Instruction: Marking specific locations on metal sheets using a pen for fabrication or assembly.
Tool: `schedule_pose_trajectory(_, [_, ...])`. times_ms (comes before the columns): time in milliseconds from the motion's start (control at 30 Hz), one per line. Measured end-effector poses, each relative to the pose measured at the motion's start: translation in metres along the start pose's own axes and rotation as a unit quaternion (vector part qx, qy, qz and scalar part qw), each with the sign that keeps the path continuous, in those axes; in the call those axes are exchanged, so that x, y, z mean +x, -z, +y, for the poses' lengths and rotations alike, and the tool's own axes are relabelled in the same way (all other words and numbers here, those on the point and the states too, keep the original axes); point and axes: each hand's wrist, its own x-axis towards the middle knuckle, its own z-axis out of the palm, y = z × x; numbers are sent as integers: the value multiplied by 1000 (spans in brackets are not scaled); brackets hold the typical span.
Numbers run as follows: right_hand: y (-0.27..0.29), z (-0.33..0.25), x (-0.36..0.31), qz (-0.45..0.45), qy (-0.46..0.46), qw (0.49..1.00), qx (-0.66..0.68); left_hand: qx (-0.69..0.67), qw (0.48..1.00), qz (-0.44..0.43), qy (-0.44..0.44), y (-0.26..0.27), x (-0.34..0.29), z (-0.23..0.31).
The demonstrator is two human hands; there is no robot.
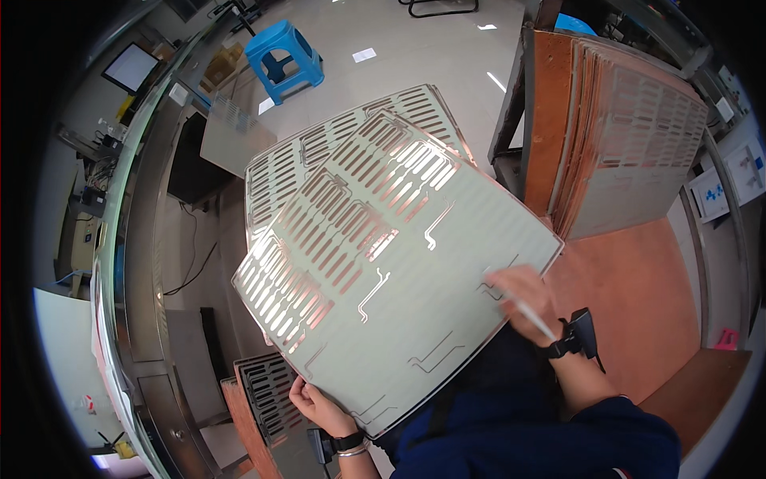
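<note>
A large pale grey-green circuit board panel [415,279] with shiny copper slots and traces lies tilted across my lap. My left hand [317,404] grips its near left edge, fingers closed round the rim. Over the right part of the panel, my right hand [528,302] is closed on a slim white pen-like tool [536,319]; motion blurs the fingers slightly, and whether the tip touches the surface I cannot tell. Beneath and beyond this panel is another similar panel [275,180], partly covered by it.
On the right, several copper-edged panels [638,144] stand upright against an orange-brown board [549,120], above a reddish-brown surface [626,295]. More panels [271,391] stand at lower left. A glass-edged bench [128,239] runs along the left. A blue stool [285,57] stands on the floor ahead.
</note>
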Motion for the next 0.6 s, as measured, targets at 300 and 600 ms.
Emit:
schedule_pose_trajectory(300, [-21, -18, -5, -165, 18, 981, 97, -9, 1000, 1, 13, 2, -1, -4])
schedule_pose_trajectory(600, [-26, -21, -2, -170, -27, 980, 101, -17, 1000, 6, 7, 1, 0, -7])
